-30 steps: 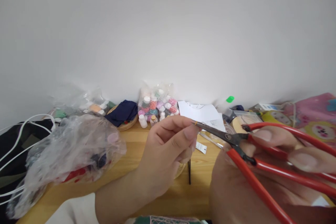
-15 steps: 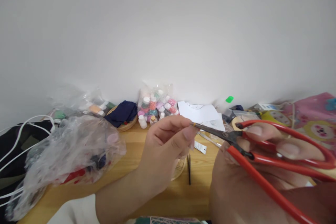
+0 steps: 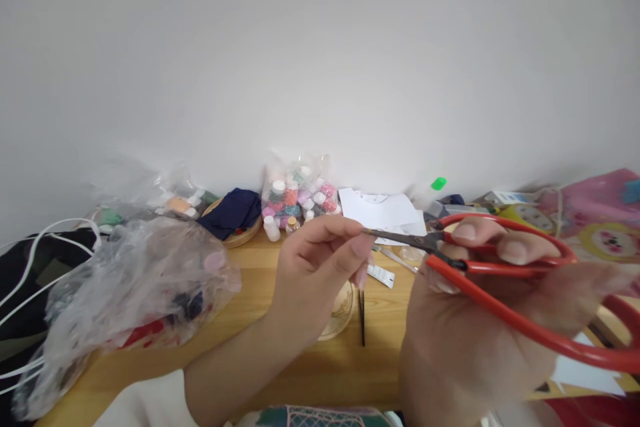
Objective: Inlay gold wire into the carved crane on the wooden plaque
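Note:
In my right hand (image 3: 465, 327) are red-handled scissors (image 3: 435, 243), with fingers wrapped through the handles. Their dark blades point left and reach the fingertips of my left hand (image 3: 315, 273). That hand is pinched, thumb against the fingers, on something tiny and yellowish at the blade tips, too small to name. Below the hands, a clear round dish or disc with a pattern (image 3: 340, 317) lies on the wooden table (image 3: 385, 373), partly behind my left hand. Beside it are thin black sticks (image 3: 362, 320).
A crumpled plastic bag (image 3: 150, 280) and white cables (image 3: 35, 247) occupy the left. Along the wall stand a bag of bead jars (image 3: 300, 193), dark blue cloth (image 3: 233, 212), white paper (image 3: 383, 213) and a pink bag (image 3: 600, 207). Patterned fabric (image 3: 320, 417) shows at the near edge.
The scissors' handles have spread wider and my right hand has turned slightly, the blade tips staying at my left fingertips. My left hand has barely moved.

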`<state>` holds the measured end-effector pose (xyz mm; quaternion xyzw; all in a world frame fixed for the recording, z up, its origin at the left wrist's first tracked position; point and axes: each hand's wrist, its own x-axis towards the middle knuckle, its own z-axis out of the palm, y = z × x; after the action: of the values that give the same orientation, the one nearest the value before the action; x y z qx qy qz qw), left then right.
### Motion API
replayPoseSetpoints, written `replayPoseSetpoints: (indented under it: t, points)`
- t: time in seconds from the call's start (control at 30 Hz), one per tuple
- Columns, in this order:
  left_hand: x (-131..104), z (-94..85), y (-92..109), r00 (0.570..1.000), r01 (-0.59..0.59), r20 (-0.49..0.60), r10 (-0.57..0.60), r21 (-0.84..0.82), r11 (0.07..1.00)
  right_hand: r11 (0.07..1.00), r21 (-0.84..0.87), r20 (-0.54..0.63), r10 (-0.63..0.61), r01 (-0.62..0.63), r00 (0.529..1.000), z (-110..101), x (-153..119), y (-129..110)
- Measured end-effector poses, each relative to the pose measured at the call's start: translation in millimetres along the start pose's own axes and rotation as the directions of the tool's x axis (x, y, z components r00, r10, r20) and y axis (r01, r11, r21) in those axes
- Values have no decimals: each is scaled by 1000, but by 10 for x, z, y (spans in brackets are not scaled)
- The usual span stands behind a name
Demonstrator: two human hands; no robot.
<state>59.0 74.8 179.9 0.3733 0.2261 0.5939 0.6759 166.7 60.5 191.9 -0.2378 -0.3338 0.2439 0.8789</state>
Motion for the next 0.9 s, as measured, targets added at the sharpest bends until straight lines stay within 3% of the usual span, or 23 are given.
replayPoseSetpoints:
  t: [0.17, 0.4, 0.8, 0.9]
  points:
    - [23, -31, -31, 997, -71, 47, 68, 73, 995, 998, -65, -85, -16, 10, 996, -3, 11, 33]
    - [23, -55, -30, 983, -175, 79, 165, 132, 976, 998, -57, -58, 23, -27, 998, 13, 16, 36]
    - [-14, -8, -27, 982, -185, 60, 178, 157, 970, 997, -35, -24, 61, -62, 998, -12, -22, 31]
    - [11, -8, -46, 958, -282, 99, 268, 173, 944, 996, -36, -42, 81, -82, 996, -5, -34, 22]
